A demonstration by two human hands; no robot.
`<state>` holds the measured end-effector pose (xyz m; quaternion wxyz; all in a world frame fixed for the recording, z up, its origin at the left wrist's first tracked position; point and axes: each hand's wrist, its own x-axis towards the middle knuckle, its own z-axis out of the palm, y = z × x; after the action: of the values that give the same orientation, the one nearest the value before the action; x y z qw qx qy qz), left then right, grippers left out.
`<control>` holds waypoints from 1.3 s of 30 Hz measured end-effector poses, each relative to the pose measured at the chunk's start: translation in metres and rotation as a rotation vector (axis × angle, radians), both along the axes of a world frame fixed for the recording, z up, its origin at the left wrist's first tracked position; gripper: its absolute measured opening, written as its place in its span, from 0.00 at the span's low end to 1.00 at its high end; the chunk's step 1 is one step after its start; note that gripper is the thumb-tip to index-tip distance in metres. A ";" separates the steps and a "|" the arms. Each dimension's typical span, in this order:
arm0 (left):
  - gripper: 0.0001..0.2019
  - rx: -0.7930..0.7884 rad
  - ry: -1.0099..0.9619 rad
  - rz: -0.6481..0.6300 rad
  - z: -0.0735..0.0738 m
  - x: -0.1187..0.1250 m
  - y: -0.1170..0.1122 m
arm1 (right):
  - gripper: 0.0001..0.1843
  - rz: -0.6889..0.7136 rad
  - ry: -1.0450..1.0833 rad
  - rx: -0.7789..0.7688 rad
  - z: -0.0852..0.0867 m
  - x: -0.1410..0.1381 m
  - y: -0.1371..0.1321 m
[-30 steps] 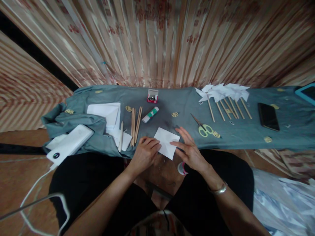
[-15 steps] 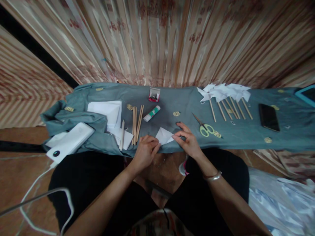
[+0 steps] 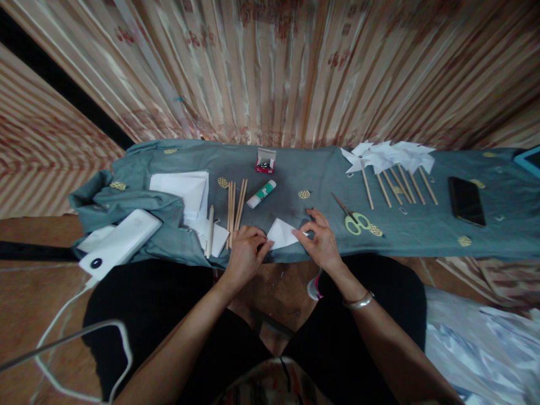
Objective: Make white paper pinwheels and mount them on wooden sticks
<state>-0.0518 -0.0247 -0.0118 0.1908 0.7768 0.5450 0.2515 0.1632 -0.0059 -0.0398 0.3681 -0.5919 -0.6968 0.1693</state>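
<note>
A small folded piece of white paper [image 3: 280, 232] lies at the front edge of the cloth-covered table, between my two hands. Its left corner is pinched by my left hand [image 3: 245, 252], fingers curled. On the other side my right hand [image 3: 320, 241] holds the right corner between thumb and forefinger, its other fingers bent outward. Just beyond the hands is a glue stick [image 3: 261, 194] with a green and white label. Scissors [image 3: 353, 220] with light green handles lie to the right of my right hand. Several thin wooden sticks [image 3: 232, 208] rest beside my left hand.
White paper pinwheels [image 3: 390, 157] on sticks lie at the back right, near a dark phone [image 3: 466, 201]. At the back stands a small red box [image 3: 265, 163] of metal pieces. Paper sheets [image 3: 189, 191], a white pencil-like stick [image 3: 210, 230] and a white power bank [image 3: 122, 243] occupy the left.
My right thumb and forefinger have moved inward over the paper's right corner, which now bends up a little. My left hand has shifted slightly left. The view has drifted slightly.
</note>
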 end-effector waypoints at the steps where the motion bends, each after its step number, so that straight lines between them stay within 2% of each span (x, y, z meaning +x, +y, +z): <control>1: 0.12 0.029 0.022 0.009 0.002 0.000 0.000 | 0.15 0.000 -0.005 -0.001 0.000 0.000 0.000; 4: 0.16 0.162 0.121 -0.045 0.008 0.005 -0.005 | 0.15 -0.004 -0.006 -0.012 0.002 -0.001 0.000; 7: 0.20 0.266 0.243 -0.274 0.008 0.018 -0.018 | 0.16 -0.005 -0.001 -0.032 0.002 -0.001 0.000; 9: 0.21 0.277 0.304 -0.354 0.003 0.027 -0.027 | 0.16 -0.005 -0.003 -0.039 0.003 -0.002 0.000; 13: 0.25 0.212 0.362 -0.352 -0.011 0.036 -0.035 | 0.15 -0.010 0.000 -0.038 0.002 -0.002 0.001; 16: 0.31 0.167 0.360 -0.345 -0.016 0.035 -0.035 | 0.14 -0.008 0.007 -0.041 0.003 -0.001 0.001; 24: 0.33 0.142 0.341 -0.352 -0.017 0.032 -0.032 | 0.11 0.010 0.026 -0.078 0.008 0.003 -0.002; 39: 0.36 0.109 0.335 -0.363 -0.018 0.031 -0.028 | 0.11 -0.019 0.001 -0.071 0.007 0.001 -0.002</control>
<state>-0.0212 -0.0522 -0.0302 0.0975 0.9018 0.4064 0.1098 0.1638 -0.0075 -0.0327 0.3489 -0.6112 -0.6843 0.1909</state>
